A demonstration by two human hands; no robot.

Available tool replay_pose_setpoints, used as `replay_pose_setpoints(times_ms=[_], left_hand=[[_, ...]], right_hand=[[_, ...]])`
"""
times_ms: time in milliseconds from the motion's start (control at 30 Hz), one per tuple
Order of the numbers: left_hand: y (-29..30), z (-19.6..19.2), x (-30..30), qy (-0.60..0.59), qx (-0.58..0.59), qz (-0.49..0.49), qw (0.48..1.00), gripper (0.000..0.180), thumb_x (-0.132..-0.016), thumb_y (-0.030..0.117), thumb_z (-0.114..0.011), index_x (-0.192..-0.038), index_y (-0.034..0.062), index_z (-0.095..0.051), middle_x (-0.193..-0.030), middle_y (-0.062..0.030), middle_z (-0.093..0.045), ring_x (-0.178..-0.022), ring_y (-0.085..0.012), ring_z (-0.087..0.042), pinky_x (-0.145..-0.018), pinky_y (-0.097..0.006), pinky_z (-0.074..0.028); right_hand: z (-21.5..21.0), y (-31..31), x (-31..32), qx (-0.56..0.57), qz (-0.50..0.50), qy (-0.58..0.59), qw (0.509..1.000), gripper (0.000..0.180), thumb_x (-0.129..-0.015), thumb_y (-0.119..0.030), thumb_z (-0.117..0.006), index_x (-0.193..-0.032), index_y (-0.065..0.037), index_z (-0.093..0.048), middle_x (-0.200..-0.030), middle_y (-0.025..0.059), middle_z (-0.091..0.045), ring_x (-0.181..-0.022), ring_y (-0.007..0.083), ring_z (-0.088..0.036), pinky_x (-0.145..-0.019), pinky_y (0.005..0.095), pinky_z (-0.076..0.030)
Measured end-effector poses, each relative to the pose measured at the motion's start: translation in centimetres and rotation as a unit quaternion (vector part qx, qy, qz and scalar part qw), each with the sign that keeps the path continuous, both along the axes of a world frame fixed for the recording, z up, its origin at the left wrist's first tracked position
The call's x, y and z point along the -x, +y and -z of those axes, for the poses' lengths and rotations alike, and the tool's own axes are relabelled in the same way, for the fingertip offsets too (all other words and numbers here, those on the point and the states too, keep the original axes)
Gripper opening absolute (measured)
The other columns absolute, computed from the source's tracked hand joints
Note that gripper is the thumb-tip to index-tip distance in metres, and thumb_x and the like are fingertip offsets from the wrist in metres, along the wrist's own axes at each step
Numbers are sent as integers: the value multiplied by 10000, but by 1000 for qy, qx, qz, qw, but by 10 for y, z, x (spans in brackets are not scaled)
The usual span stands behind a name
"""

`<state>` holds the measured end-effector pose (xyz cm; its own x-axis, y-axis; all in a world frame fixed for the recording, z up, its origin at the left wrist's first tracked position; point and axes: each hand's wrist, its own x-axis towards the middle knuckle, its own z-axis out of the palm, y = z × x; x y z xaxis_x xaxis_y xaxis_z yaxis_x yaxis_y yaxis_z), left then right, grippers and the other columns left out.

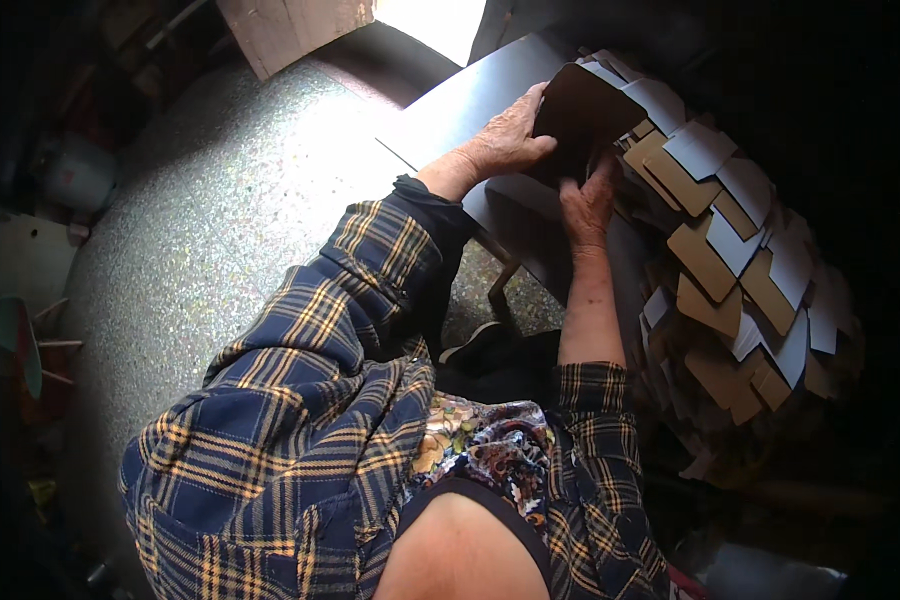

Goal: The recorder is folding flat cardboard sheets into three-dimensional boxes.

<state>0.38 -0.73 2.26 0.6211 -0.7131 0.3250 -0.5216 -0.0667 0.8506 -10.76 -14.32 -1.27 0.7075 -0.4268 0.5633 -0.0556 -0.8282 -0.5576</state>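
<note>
A dark brown cardboard piece [588, 108] with rounded corners is tilted up over the table at the top centre. My left hand [510, 138] grips its left edge, thumb on the near face and fingers partly hidden behind. At the lower edge of the cardboard, my right hand [590, 205] is closed on it, its fingertips in shadow. Right beside the hands rises a large heap of loose cardboard pieces [705, 270], some brown side up and some white or grey side up, overlapping at many angles.
A smooth grey table [460, 105] lies beneath my hands, its edge running toward the lower right. Beyond it is a pale wooden box or board [305, 30]. Speckled floor [210, 220] spreads to the left, with a stool-like green object [20, 340] at the far left.
</note>
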Motion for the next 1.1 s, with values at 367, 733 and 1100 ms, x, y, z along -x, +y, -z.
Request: replay_pose_setpoints(times_ms=[367, 733, 1100], left_hand=[[9, -8, -2, 124, 154, 55, 979, 631, -964, 441, -455, -1412, 10, -341, -1390, -164, -448, -1310, -253, -402, -1095, -336, -289], [-16, 22, -20, 281, 178, 30, 943, 610, -852, 298, -675, -1313, -11, -422, -1155, -111, -585, -1081, -185, -531, -963, -290, -400], [-19, 34, -31, 271, 175, -28, 946, 411, -952, 324, -512, -1139, -32, -594, -1033, -90, -654, -975, -157, -569, -882, -292, -435]], right_hand=[[23, -18, -16, -131, 1, -88, 987, 440, -852, -75, -478, -1286, -2, -465, -1268, 233, -519, -1183, 382, -493, -1020, 405, -365], [8, -10, -3, -196, -20, -48, 979, 433, -861, -101, -481, -1278, 14, -478, -1244, 258, -539, -1170, 398, -506, -1003, 402, -381], [27, -23, -12, -194, -76, -18, 978, 400, -893, -164, -489, -1262, -11, -512, -1237, 223, -559, -1144, 393, -521, -957, 398, -406]])
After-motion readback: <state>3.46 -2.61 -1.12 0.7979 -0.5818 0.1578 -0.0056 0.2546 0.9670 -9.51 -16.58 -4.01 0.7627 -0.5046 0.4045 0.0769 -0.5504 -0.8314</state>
